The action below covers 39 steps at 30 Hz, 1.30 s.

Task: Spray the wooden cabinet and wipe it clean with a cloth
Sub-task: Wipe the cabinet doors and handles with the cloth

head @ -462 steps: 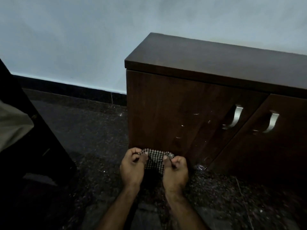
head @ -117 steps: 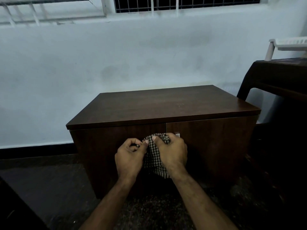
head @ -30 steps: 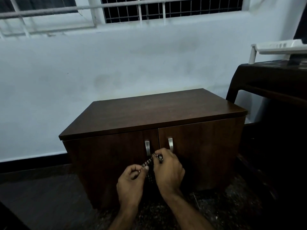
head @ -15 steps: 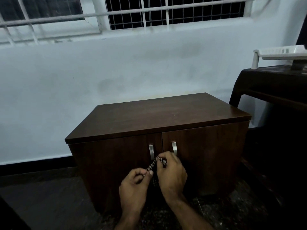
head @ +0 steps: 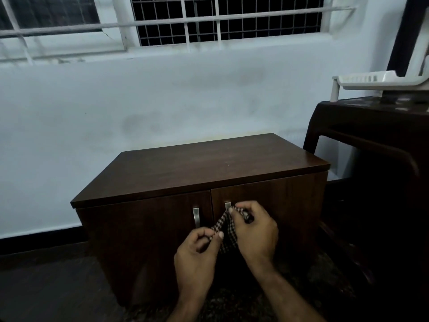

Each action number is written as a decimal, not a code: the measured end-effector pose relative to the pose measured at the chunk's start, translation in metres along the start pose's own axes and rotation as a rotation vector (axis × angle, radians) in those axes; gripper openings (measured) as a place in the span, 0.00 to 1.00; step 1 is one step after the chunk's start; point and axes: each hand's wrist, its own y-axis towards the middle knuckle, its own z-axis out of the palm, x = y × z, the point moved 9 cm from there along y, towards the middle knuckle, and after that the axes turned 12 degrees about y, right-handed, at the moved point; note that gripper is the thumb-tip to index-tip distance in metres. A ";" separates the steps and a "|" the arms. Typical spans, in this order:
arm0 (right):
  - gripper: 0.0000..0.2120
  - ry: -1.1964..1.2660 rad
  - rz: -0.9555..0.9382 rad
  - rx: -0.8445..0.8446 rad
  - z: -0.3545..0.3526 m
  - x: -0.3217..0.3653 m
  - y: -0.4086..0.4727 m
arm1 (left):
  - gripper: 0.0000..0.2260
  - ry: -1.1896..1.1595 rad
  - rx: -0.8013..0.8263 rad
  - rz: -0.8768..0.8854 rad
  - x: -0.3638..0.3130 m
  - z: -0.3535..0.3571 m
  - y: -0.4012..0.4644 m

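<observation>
Cloth: we hold a small checked cloth [head: 226,231] bunched and stretched between both hands, in front of the cabinet's doors and level with the handles.
Left hand: our left hand [head: 197,254] pinches the lower corner of the cloth between thumb and forefinger, its grip closed tight on the fabric.
Right hand: our right hand [head: 254,231] has the upper end gathered in curled fingers, its grip clamped on the cloth, just beside the right door handle [head: 227,206]; we cannot tell whether it touches the handle.
Cabinet: the dark wooden cabinet [head: 209,168] stands on the floor against the pale wall [head: 139,101], both doors shut, its top bare.
Left door handle: the metal left door handle [head: 196,217] shows in full, just left of the cloth.
Floor: the dark speckled floor [head: 46,287] runs under our forearms.
Right side: a dark plastic chair [head: 371,140] stands near the cabinet's right end, with a white plastic rack [head: 380,81] on it.
Above: a barred window [head: 209,19] with mesh sits over the wall.
</observation>
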 end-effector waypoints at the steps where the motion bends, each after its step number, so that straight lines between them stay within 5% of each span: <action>1: 0.07 0.001 0.032 0.011 0.002 -0.002 0.007 | 0.06 -0.014 -0.009 0.007 -0.004 0.002 0.002; 12: 0.07 0.109 0.333 0.316 0.019 -0.035 0.022 | 0.08 0.059 -0.034 -0.018 0.006 0.000 0.002; 27: 0.05 0.365 0.362 0.338 0.025 -0.057 0.005 | 0.07 0.088 -0.014 -0.043 0.014 -0.004 0.005; 39: 0.06 0.152 0.468 0.200 0.028 -0.103 -0.024 | 0.07 0.220 0.088 -0.089 0.031 0.001 -0.002</action>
